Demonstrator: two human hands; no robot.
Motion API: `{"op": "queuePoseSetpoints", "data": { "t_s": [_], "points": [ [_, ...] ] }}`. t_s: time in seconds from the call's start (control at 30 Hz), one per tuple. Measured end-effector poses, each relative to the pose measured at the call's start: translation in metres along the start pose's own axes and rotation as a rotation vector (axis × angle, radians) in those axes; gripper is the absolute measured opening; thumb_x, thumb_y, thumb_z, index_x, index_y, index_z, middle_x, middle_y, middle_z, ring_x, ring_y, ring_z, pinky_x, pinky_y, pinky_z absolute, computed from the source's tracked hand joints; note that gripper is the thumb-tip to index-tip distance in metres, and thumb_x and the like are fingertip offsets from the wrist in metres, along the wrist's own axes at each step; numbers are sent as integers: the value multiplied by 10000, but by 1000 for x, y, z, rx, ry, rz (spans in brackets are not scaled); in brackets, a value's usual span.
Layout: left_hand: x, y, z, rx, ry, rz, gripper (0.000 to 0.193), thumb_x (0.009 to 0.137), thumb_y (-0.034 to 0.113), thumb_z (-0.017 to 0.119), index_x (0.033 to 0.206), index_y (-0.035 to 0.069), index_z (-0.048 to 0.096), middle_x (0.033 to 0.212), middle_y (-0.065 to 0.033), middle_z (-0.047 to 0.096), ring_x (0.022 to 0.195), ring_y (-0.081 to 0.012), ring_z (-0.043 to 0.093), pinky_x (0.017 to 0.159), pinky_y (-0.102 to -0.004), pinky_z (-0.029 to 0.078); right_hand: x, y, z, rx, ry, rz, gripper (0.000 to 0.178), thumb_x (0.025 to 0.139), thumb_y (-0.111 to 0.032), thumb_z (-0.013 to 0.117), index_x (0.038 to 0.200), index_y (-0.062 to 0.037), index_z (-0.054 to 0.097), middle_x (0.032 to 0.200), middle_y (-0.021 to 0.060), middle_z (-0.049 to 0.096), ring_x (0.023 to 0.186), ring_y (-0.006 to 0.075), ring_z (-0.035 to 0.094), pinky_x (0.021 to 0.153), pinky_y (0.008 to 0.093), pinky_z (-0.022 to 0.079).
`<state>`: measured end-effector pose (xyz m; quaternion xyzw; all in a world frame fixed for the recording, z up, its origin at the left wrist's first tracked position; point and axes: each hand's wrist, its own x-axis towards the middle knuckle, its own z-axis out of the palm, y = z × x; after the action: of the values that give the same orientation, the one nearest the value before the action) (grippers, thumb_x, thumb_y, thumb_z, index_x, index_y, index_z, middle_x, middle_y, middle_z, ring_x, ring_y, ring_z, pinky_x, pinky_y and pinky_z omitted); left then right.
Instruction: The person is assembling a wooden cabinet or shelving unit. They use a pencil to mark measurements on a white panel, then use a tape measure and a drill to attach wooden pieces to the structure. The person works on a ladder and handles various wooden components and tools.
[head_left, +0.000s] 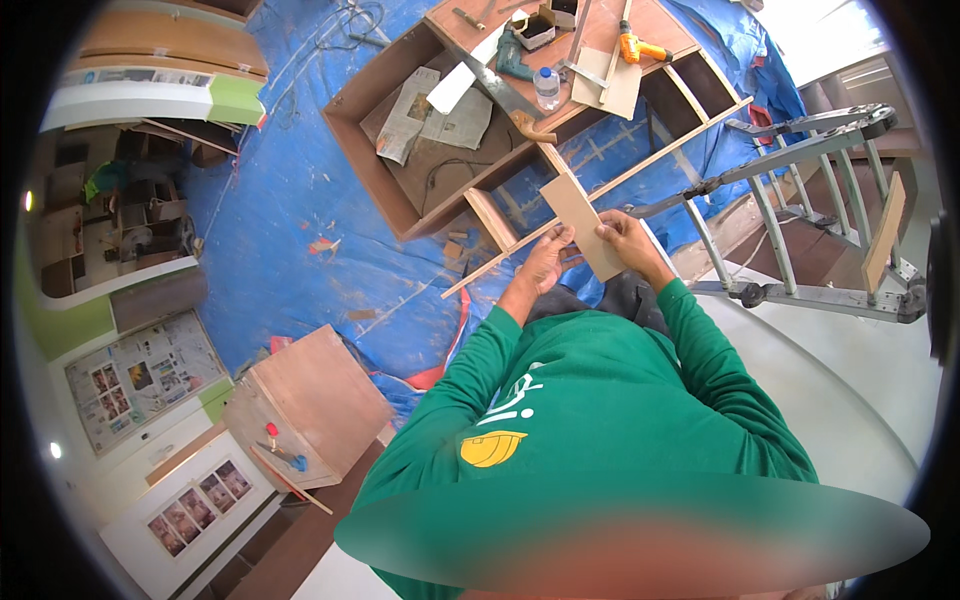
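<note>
A small flat rectangular wooden board (570,205) is tilted in front of my body, between my two hands. My right hand (632,247) grips its right edge, with the thumb across the face. On the opposite edge is my left hand (546,262), palm turned up and fingers curled against the board; their tips are partly hidden. Just beyond the board lies a wooden frame of thin strips (490,218), joined to a large open wooden cabinet box (362,150). A handsaw (532,127) rests across the cabinet's edge.
On the cabinet's top are a teal power drill (512,55), an orange drill (640,48), a water bottle (546,90) and a metal square (588,76). An aluminium ladder (770,215) stands at right. Blue sheeting (290,240) covers the floor. A wooden panel (320,400) lies lower left.
</note>
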<state>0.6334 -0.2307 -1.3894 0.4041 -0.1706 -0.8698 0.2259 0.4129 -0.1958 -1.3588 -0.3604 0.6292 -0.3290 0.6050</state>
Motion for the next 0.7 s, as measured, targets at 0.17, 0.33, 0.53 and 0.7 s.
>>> {"op": "queuePoseSetpoints", "data": {
  "t_s": [0.17,0.33,0.53,0.7],
  "points": [
    [22,8,49,90,6,-23,469,1043,350,684,1388,102,485,1316,-71,629,1190,-234,650,1050,-468,523,15,-11,-50,-30,-10,-55,320,1008,-195,684,1251,14,671,979,102,724,893,173,674,803,343,542],
    [64,14,97,108,85,-7,487,1038,328,694,1395,78,478,1312,-90,624,1201,-243,648,1048,-484,531,26,-25,-116,-75,-88,-36,340,1000,-193,684,1258,25,657,971,121,725,889,185,683,804,355,549],
    [112,12,158,132,61,-35,513,1035,347,694,1404,68,473,1304,-82,619,1197,-242,642,1045,-484,533,25,-40,-197,-148,-117,-4,352,994,-199,693,1261,26,646,1022,119,727,922,186,677,841,345,545],
    [141,-7,189,87,113,-76,583,1030,408,689,1432,57,454,1318,-92,617,1183,-240,648,1013,-469,553,25,-27,-237,-184,-119,-20,328,968,-176,726,1235,6,664,852,50,679,707,118,589,619,308,467]
  ]
}}
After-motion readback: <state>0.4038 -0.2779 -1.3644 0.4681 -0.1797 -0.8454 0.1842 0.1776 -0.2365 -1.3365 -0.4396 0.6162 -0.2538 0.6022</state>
